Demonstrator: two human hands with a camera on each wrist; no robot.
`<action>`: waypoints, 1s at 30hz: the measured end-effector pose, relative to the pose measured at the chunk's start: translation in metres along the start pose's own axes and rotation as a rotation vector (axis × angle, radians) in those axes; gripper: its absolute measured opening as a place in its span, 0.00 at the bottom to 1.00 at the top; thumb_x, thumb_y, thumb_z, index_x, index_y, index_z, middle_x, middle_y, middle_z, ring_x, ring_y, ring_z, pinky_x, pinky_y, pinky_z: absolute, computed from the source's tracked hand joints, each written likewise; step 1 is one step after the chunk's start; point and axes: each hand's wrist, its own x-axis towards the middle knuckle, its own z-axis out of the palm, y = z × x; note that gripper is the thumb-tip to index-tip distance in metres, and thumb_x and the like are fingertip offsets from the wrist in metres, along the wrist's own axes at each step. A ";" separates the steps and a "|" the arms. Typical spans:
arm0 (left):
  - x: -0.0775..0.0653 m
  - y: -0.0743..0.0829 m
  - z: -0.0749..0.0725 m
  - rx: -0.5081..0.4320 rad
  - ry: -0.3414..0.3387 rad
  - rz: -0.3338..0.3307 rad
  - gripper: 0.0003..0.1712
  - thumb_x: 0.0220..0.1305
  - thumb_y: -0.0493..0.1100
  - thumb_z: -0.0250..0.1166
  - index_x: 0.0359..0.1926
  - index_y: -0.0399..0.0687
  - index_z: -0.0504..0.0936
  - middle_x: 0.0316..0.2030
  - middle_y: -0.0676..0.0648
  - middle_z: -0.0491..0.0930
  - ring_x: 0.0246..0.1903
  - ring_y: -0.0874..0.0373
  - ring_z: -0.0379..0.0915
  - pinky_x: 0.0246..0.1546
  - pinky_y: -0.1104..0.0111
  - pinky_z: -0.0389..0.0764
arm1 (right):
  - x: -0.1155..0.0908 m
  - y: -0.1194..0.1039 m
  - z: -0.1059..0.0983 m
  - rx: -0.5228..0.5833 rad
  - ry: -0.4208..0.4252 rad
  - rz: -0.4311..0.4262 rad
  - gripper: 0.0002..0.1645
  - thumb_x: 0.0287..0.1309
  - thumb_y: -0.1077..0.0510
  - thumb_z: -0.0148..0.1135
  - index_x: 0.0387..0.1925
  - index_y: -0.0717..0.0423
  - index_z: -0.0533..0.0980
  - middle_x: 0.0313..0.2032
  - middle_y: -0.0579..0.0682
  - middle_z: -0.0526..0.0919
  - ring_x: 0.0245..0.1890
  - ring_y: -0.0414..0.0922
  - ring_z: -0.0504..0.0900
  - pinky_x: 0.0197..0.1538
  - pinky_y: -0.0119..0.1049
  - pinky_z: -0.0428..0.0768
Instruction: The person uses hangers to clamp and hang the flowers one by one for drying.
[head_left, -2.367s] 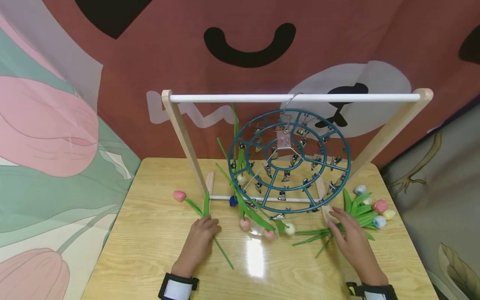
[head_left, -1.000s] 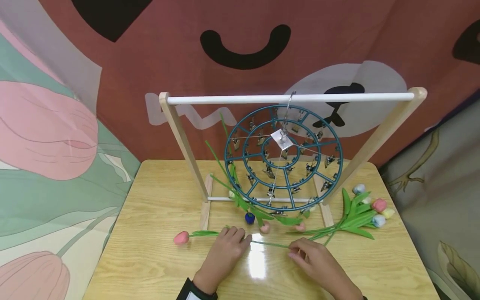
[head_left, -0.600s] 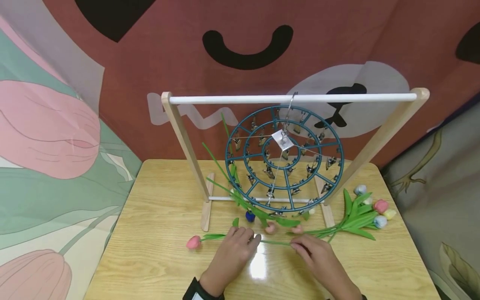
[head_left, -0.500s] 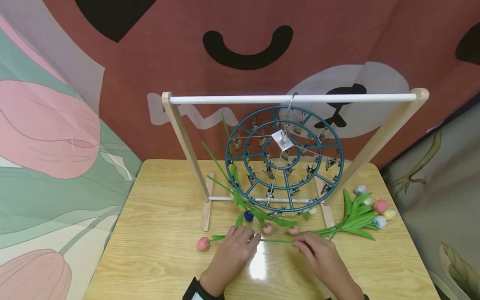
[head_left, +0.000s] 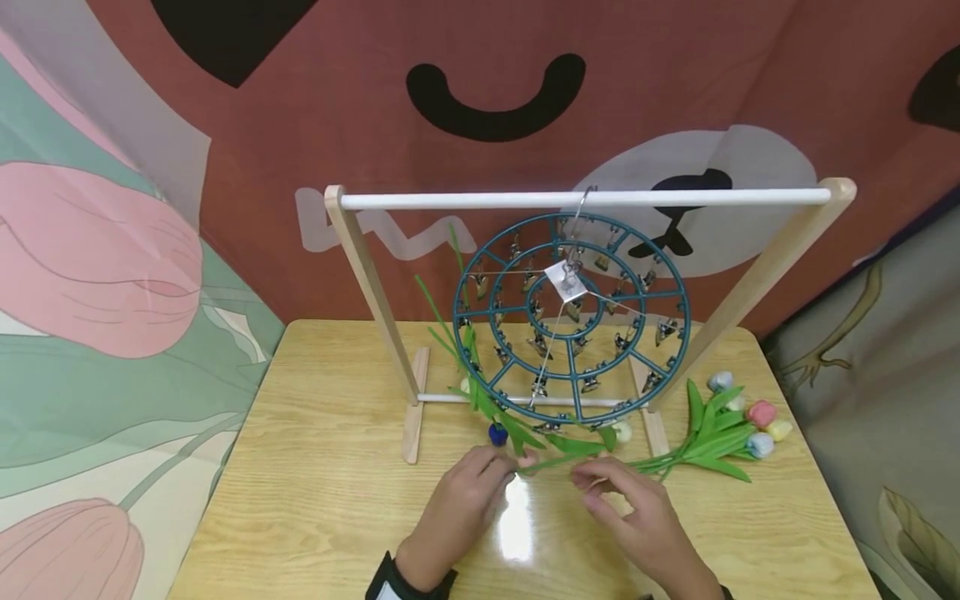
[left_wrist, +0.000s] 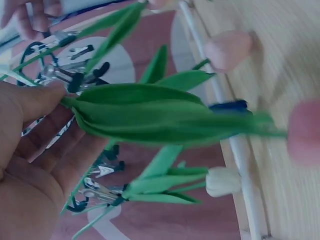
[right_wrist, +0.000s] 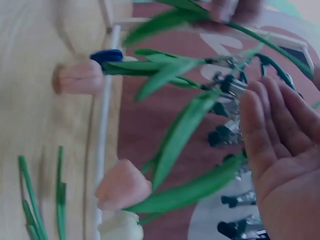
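Observation:
My left hand [head_left: 465, 500] pinches the stem of a pink artificial tulip [left_wrist: 305, 132] near its leaf base; in the head view that hand hides the bloom. From those fingers the green stem [right_wrist: 275, 46] runs toward my right hand [head_left: 637, 517]. The right hand's fingers and thumb are apart, with the stem's end near the thumb. Behind both hands hangs a round blue-green clip hanger [head_left: 575, 387] with metal clips [head_left: 540, 386]. Several tulips hang from it head down, among them a blue one [head_left: 497, 434], a pale pink one [head_left: 528, 460] and a white one [head_left: 621, 432].
A stand with wooden posts [head_left: 367, 275] and a white top rod [head_left: 465, 201] carries the hanger. On the table's right side lies a bundle of tulips [head_left: 708, 442] in several colours. A printed cloth [head_left: 262, 150] hangs behind the table [head_left: 300, 467].
Both hands have come together at the middle with the pink tulip. It has shifted right and its bloom is now hidden in the head view. The right fingers have parted from the stem.

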 end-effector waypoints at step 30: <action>-0.002 0.015 0.016 -1.132 0.367 -0.338 0.20 0.62 0.15 0.58 0.55 0.19 0.74 0.54 0.31 0.81 0.57 0.54 0.81 0.56 0.61 0.86 | -0.013 0.019 0.021 -0.083 -0.160 0.176 0.15 0.62 0.65 0.70 0.38 0.38 0.83 0.31 0.32 0.85 0.40 0.35 0.87 0.36 0.29 0.87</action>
